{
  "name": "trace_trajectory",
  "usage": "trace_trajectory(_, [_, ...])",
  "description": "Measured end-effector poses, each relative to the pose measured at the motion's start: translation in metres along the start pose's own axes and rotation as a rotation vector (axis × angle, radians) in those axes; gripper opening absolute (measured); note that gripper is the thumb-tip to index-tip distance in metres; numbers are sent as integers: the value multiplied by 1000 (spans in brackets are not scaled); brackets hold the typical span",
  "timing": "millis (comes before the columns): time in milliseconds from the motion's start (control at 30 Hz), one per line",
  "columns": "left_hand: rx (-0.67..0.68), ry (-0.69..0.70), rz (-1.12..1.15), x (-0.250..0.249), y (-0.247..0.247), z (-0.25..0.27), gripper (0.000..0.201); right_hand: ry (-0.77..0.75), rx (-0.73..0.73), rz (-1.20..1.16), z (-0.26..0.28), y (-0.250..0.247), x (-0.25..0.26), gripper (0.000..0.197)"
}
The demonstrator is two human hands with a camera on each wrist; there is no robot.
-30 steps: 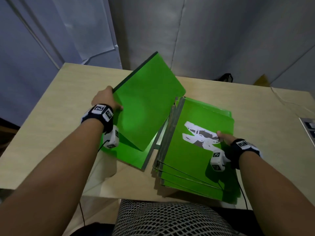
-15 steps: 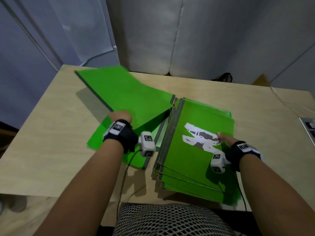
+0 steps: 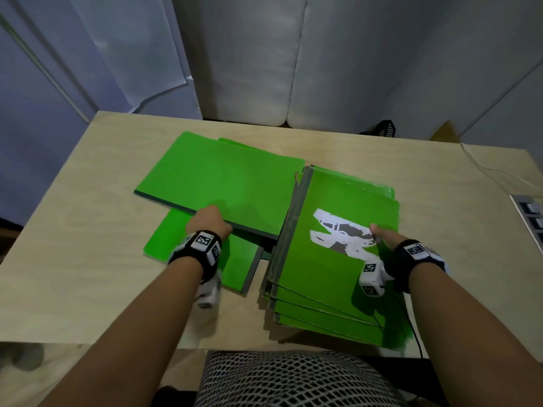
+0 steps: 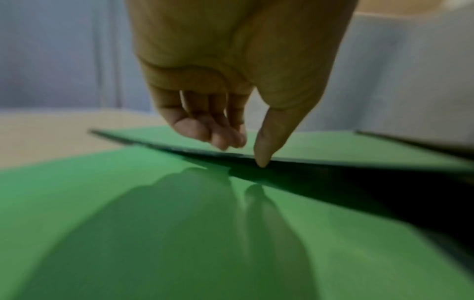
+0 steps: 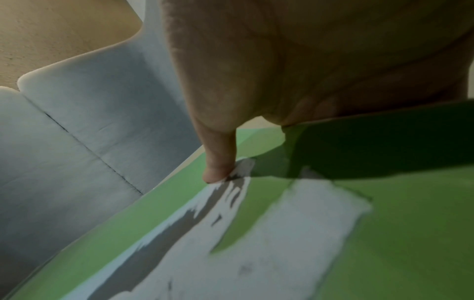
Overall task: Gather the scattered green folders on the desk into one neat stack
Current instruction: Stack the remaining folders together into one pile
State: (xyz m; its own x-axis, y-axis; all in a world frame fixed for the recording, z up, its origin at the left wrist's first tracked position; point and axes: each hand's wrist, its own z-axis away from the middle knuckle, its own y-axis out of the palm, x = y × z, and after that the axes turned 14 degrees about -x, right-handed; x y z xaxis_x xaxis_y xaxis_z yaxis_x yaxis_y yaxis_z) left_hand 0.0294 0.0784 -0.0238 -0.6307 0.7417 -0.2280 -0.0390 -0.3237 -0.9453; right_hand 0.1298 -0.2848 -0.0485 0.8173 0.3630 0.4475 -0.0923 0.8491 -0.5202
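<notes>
A flat green card folder (image 3: 223, 183) is laid at the pale wooden desk's (image 3: 88, 230) middle, just left of the stack of green folders (image 3: 338, 283), long axis crosswise to theirs. Its near edge is seemingly pinched by the left hand (image 3: 210, 223), fingers bunched. The stack is gripped by the right hand (image 3: 388, 240), thumb on top, fingers hidden.

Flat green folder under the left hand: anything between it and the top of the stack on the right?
Yes: the right hand holds the stack of green folders at its right edge, thumb on the torn white patch. The flat green folder, pinched by the left hand, lies right beside the stack; nothing else between.
</notes>
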Motion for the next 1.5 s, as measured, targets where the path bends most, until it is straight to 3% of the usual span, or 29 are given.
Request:
trace_trajectory(67, [-73, 223, -177, 4, 3, -11, 58, 5, -4, -2, -1, 1, 2, 69])
trace_trajectory(133, [-26, 398, -288, 6, 6, -18, 94, 28, -7, -19, 1, -1, 1, 72])
trace_trajectory(167, [-9, 442, -323, 6, 9, -22, 101, 41, -12, -28, 0, -1, 0, 73])
trace_trajectory(267, [3, 532, -394, 3, 13, -28, 99, 66, -8, -12, 0, -1, -1, 80])
trace_trajectory(400, [-18, 604, -530, -6, 14, -25, 77, 98, -10, -34, 2, -4, 1, 81])
trace_trajectory(500, [-80, 575, -610, -20, 6, -25, 62, 107, -8, -20, -3, -4, 1, 87])
trace_trajectory(633, [-47, 435, -645, -54, -6, -26, 52, 118, 18, 8, -13, -4, -4, 95])
trace_trajectory(767, [-91, 538, -591, -81, -6, -26, 52, 156, 2, -20, -25, -5, -12, 107])
trace_trajectory(867, [-100, 653, -550, -85, 0, -19, 42, 157, -3, -21, -6, -3, -7, 97])
trace_trajectory(967, [-46, 626, -404, -78, 15, -17, 33, 154, -12, 2, -9, -4, -7, 101])
trace_trajectory(1000, [-20, 575, -374, -73, 20, -18, 40, 153, -7, 6, -15, -5, -9, 104])
trace_trajectory(1100, [112, 370, -393, -60, 36, -16, 94, 161, -7, -20, -23, -5, -12, 103])
trace_trajectory(1167, [175, 305, -400, -56, 43, -12, 114, 158, -6, -27, -12, -5, -8, 97])
trace_trajectory(1233, [157, 337, -425, -56, 44, -9, 114, 149, -21, -41, -9, -5, -6, 92])
trace_trajectory(1333, [130, 364, -418, -62, 42, -2, 99, 146, -30, -40, -11, -4, -7, 88])
trace_trajectory(1500, [125, 317, -461, -59, 50, 6, 91, 114, -51, -26, -15, -3, -8, 96])
